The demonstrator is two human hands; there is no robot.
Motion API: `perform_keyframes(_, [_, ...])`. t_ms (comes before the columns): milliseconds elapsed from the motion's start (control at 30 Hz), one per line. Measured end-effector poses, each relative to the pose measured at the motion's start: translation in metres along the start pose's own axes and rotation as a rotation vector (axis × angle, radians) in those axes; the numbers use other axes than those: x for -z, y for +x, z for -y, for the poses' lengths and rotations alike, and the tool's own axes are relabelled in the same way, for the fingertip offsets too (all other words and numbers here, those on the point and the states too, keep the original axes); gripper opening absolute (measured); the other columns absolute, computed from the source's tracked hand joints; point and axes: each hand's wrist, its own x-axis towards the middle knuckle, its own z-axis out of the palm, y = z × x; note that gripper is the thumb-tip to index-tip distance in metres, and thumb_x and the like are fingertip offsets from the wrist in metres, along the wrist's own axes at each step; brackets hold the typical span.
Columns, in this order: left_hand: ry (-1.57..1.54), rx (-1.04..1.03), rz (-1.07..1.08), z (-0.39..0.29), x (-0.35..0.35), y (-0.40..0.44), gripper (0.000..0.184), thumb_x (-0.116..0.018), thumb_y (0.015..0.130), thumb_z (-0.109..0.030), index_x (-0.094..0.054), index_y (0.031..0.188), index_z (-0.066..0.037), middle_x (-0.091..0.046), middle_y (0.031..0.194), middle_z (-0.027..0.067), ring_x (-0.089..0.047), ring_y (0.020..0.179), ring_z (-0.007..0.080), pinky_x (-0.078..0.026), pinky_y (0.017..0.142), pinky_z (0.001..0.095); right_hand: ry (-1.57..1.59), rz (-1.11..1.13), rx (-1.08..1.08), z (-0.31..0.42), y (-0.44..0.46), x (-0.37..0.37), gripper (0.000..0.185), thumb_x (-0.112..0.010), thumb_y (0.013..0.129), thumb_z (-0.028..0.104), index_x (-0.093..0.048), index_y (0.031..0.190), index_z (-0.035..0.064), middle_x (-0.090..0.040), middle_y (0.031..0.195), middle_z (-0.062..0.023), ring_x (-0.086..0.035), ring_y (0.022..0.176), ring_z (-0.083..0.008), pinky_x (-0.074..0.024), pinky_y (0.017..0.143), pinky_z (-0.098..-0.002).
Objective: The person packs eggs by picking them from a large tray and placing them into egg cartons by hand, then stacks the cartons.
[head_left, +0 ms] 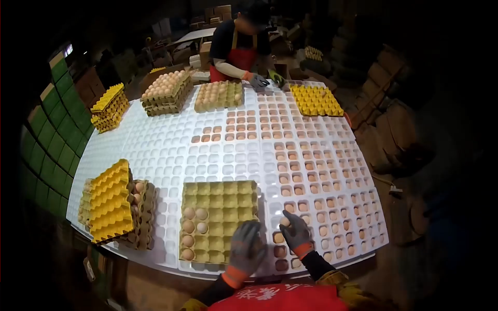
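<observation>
Both hands wear grey gloves with orange cuffs. My right hand [296, 230] is closed on a pale egg [285, 221] above the white moulded tray [271, 207], beside rows of eggs in its cups. My left hand [247, 248] is over the lower right corner of a greenish egg carton [218, 199]; its fingers are curled, and what they hold, if anything, is hidden. Several eggs [188, 240] sit in the carton's two left columns, and its other visible cups are bare.
Stacked cartons with a tilted yellow tray [111, 202] stand at left. Across the table, a gloved co-worker [238, 52] leans near an egg carton [219, 96], an egg stack [166, 93] and yellow trays [316, 100]. Another yellow stack [109, 107] stands far left.
</observation>
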Motion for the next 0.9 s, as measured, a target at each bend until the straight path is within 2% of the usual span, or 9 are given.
perform_keyframes(67, [-0.002,0.086,-0.049,0.017,0.023,-0.006,0.066,-0.075,0.076,-0.007,-0.053,0.138,-0.002,-0.054,0.138,0.023,-0.048,0.131,0.0431,-0.038,0.111,0.05,-0.523,-0.048,0.218,-0.031,-0.003,-0.022,0.06,-0.065,0.095,0.032,-0.047,0.148,0.0116,-0.044,0.151,-0.0215,-0.039,0.139,-0.0419,-0.0299,0.114,-0.0543])
perform_keyframes(167, [0.059,0.319,-0.207,0.049,0.097,-0.018,0.06,-0.067,0.082,0.001,-0.051,0.141,0.0,-0.055,0.138,0.0204,-0.05,0.132,0.0377,-0.038,0.112,0.043,-0.77,-0.023,0.18,-0.024,-0.005,-0.034,0.055,-0.058,0.099,0.036,-0.047,0.149,0.0145,-0.046,0.15,-0.0137,-0.035,0.144,-0.0357,-0.0244,0.118,-0.0545])
perform_keyframes(267, [0.127,0.528,-0.302,0.142,0.161,-0.07,0.055,-0.062,0.093,-0.004,-0.045,0.145,0.003,-0.054,0.141,0.0185,-0.051,0.131,0.0303,-0.04,0.11,0.0393,-0.834,0.008,0.22,0.041,-0.029,-0.025,0.06,-0.065,0.09,0.033,-0.049,0.143,0.0108,-0.053,0.139,-0.0146,-0.047,0.132,-0.0334,-0.032,0.112,-0.0503])
perform_keyframes(367, [-0.19,0.687,-0.33,0.185,0.158,-0.087,0.058,-0.064,0.097,-0.014,-0.041,0.148,0.004,-0.051,0.145,0.0188,-0.052,0.129,0.0272,-0.042,0.108,0.0388,-0.84,0.044,0.282,0.037,-0.049,-0.045,0.035,-0.064,0.085,0.025,-0.06,0.115,0.0077,-0.058,0.112,-0.0112,-0.054,0.11,-0.0305,-0.04,0.096,-0.0475])
perform_keyframes(467, [-0.27,0.821,-0.169,0.206,0.149,-0.085,0.061,-0.066,0.098,-0.025,-0.042,0.147,0.003,-0.058,0.134,0.0174,-0.061,0.111,0.0249,-0.048,0.097,0.0361,-0.65,0.232,-0.052,0.022,-0.058,-0.052,0.056,-0.059,0.096,0.031,-0.049,0.147,0.0122,-0.047,0.149,-0.0157,-0.034,0.143,-0.039,-0.0184,0.12,-0.0555])
perform_keyframes(500, [-0.238,0.816,-0.129,0.208,0.147,-0.081,0.059,-0.065,0.099,-0.027,-0.044,0.145,0.004,-0.06,0.13,0.017,-0.062,0.108,0.0247,-0.05,0.095,0.036,-0.708,0.187,-0.096,0.046,-0.051,-0.046,0.049,-0.057,0.1,0.026,-0.05,0.145,0.0099,-0.055,0.14,-0.0159,-0.048,0.132,-0.0347,-0.0349,0.111,-0.0491])
perform_keyframes(600, [-0.184,0.813,-0.119,0.207,0.144,-0.072,0.057,-0.062,0.1,-0.031,-0.048,0.141,0.005,-0.062,0.126,0.0169,-0.061,0.109,0.0241,-0.05,0.094,0.0359,-0.102,-0.3,-0.195,0.028,-0.036,-0.083,0.033,-0.054,0.095,0.015,-0.058,0.127,0.0035,-0.062,0.112,-0.0173,-0.057,0.105,-0.0349,-0.0456,0.093,-0.0441])
perform_keyframes(733, [-0.7,0.863,-0.149,0.215,0.136,-0.066,0.047,-0.059,0.101,-0.029,-0.055,0.136,0.003,-0.063,0.118,0.0117,-0.061,0.103,0.0202,-0.051,0.089,0.0337,0.215,-0.003,-0.457,0.009,0.003,-0.121,0.043,-0.051,0.104,0.024,-0.05,0.138,-0.0009,-0.064,0.123,-0.0241,-0.062,0.114,-0.0372,-0.0479,0.095,-0.0403])
perform_keyframes(900, [-0.651,0.853,-0.169,0.219,0.131,-0.058,0.04,-0.058,0.102,-0.033,-0.063,0.119,0.002,-0.068,0.103,0.0085,-0.059,0.094,0.0175,-0.05,0.082,0.0363,0.626,0.017,-0.502,0.027,0.017,-0.13,0.056,-0.061,0.1,0.033,-0.048,0.143,-0.0004,-0.063,0.128,-0.0226,-0.063,0.117,-0.0293,-0.0472,0.097,-0.0359])
